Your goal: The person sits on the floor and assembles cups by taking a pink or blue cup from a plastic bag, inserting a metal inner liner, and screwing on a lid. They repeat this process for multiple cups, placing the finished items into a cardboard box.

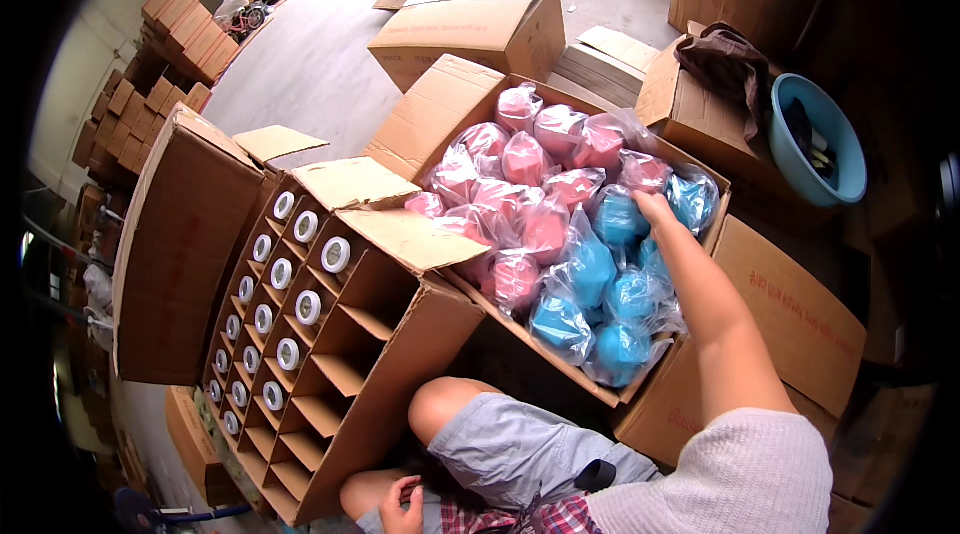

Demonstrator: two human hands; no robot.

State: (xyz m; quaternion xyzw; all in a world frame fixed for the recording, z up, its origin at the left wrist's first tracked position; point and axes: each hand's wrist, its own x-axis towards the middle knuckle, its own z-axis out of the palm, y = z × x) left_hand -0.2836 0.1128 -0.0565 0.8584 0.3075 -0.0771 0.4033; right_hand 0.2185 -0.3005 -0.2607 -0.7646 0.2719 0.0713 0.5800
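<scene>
A large open carton [575, 371] is filled with rounded pink pieces [524, 159] and blue pieces [590, 272], each wrapped in a clear plastic bag. My right hand [655, 211] reaches over the carton's right side, its fingers closed at a bagged blue piece [620, 218]; the fingertips are partly hidden. Low in the view, my left hand [402, 506] rests near my knee with loosely bent fingers and nothing in it. On the left, a tilted carton with cardboard dividers [317, 409] holds several items with round white ring-shaped tops [336, 254]. Other compartments of it hold nothing visible.
Raised flaps [180, 244] stand around the divided carton. Behind are a closed carton [470, 29] and flattened cardboard [600, 69]. At the right, a dark cloth [730, 69] drapes over a box beside a light-blue basin [848, 139]. Stacked boxes [185, 24] line the far left.
</scene>
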